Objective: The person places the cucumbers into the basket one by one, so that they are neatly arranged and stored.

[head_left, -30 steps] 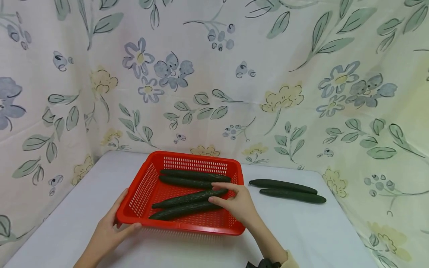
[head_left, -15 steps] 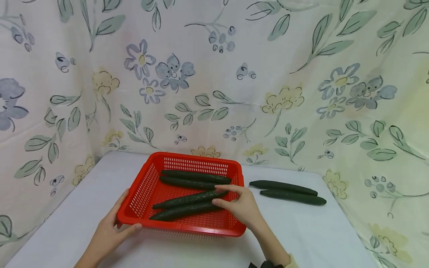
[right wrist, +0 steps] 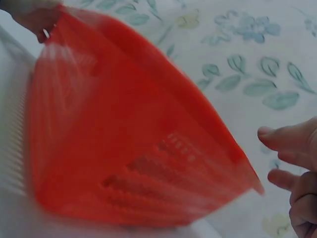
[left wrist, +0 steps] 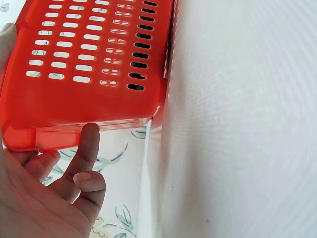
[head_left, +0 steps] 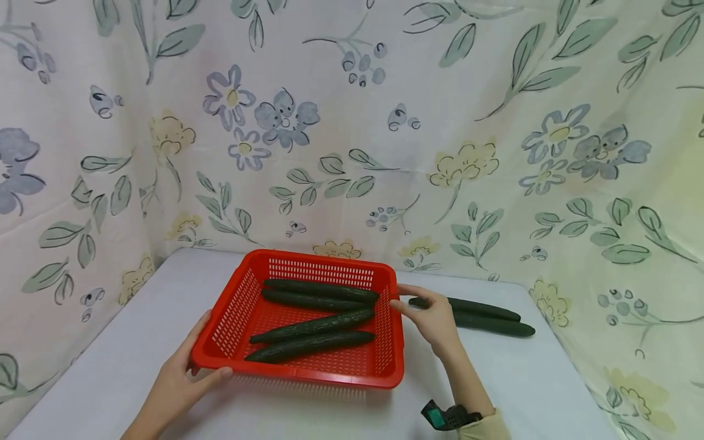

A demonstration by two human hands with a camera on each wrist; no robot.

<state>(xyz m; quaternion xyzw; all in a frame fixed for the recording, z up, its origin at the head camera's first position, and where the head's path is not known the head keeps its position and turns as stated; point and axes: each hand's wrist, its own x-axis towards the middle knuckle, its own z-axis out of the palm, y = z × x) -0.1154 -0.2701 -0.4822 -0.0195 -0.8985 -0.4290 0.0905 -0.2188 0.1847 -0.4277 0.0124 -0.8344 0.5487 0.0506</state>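
Several dark green cucumbers (head_left: 310, 346) lie in a red plastic basket (head_left: 319, 374) with slotted walls. My left hand (head_left: 178, 373) grips the basket's near left corner, its thumb by the front rim. In the left wrist view, the fingers of that hand (left wrist: 47, 201) curl against the rim's outer side. Beyond the basket's right rim is my right hand (head_left: 437, 321), thumb and fingers apart and holding nothing. The right wrist view shows a gap between the right hand (right wrist: 302, 173) and the blurred basket (right wrist: 99, 124). Two more cucumbers (head_left: 495, 324) lie at right, partly hidden behind this hand.
A white cloth (head_left: 495, 391) covers the table. Flower-patterned fabric (head_left: 341, 122) hangs behind it and along both sides. A dark strap with a green patch (head_left: 448, 417) is on the right wrist.
My right hand has moved right, from over the cucumbers inside the basket to beyond its right rim. Those cucumbers stay in place. My left hand keeps its grip on the corner.
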